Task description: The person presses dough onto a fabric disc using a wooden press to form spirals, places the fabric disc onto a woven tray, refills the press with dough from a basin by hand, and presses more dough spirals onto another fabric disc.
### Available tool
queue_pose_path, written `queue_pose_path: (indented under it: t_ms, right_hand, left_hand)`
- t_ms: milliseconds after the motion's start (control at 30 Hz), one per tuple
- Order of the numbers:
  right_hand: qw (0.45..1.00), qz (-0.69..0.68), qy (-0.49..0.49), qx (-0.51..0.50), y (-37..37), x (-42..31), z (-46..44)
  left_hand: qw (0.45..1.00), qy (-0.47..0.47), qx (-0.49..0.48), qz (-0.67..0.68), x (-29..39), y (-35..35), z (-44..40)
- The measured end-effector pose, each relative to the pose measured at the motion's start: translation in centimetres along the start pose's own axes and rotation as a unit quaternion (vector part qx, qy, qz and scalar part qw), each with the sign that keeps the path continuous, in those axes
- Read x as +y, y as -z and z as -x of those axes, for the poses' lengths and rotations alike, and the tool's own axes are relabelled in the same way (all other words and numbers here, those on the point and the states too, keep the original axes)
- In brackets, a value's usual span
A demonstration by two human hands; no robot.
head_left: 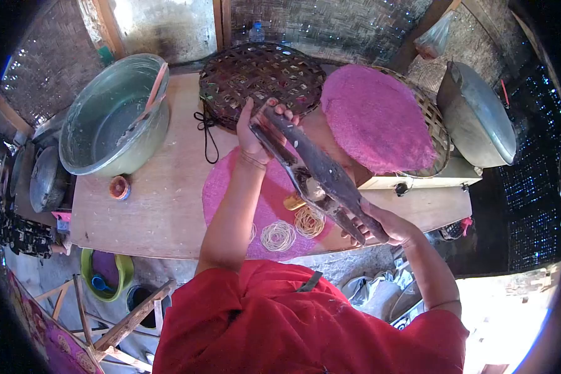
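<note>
A long, dark wooden press [324, 167] with two arms is held slantwise above the table. My left hand [254, 138] is wrapped round its upper end, thumb up and fingertips showing over the far side. My right hand [389, 223] grips the lower end, with fingers round both arms. Between the arms sits a pale lump [315, 189], which looks like dough. Below the press, a pink cloth [221, 187] lies on the table with coiled pale strands [278, 236] and another coil [310, 222]. A gold-coloured piece [294, 201], partly hidden, is beside the coils.
On the wooden table [100, 218] stand a large green basin [75, 146] with a stick in it and a small jar [119, 187]. Behind are a dark woven basket [262, 78], a round tray under pink cloth [377, 118] and a metal pot [474, 118]. A wooden frame [115, 330] stands lower left.
</note>
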State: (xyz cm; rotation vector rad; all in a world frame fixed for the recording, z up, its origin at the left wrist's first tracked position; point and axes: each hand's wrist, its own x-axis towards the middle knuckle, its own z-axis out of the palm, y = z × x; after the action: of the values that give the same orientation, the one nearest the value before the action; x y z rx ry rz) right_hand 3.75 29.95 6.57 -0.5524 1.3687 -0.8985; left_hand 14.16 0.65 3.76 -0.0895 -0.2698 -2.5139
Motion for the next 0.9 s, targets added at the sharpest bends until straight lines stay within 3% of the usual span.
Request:
queue_pose_path:
  t_ms: [100, 233, 267, 367, 500, 700, 900]
  right_hand:
    - [0.999, 0.012, -0.035, -0.021, -0.7, -1.2, -1.6]
    - [0.995, 0.068, -0.068, -0.007, -0.7, -1.7, -3.9]
    - [0.991, 0.118, -0.056, 0.015, -0.9, -2.4, -4.3]
    - [0.983, 0.178, -0.028, 0.046, -2.5, -4.0, -4.7]
    - [0.983, 0.179, -0.016, 0.025, -3.5, -4.9, -3.7]
    - [0.975, 0.211, -0.035, 0.054, -2.4, -6.2, -2.0]
    - [0.977, 0.205, 0.022, 0.060, -3.5, -5.3, -4.4]
  left_hand:
    - [0.998, -0.029, -0.064, -0.003, 1.0, 3.8, -0.1]
    - [0.998, -0.058, -0.009, 0.018, 1.5, 7.6, 0.1]
    - [0.997, -0.065, -0.034, 0.037, 1.9, 8.2, -0.2]
    - [0.992, -0.115, -0.045, -0.018, 4.2, 6.7, -0.3]
    - [0.994, -0.104, 0.001, 0.017, 5.4, 3.8, 1.9]
    - [0.991, -0.100, -0.048, 0.070, 3.3, 4.7, 1.3]
    - [0.993, -0.103, -0.048, 0.037, 6.0, 4.6, 1.0]
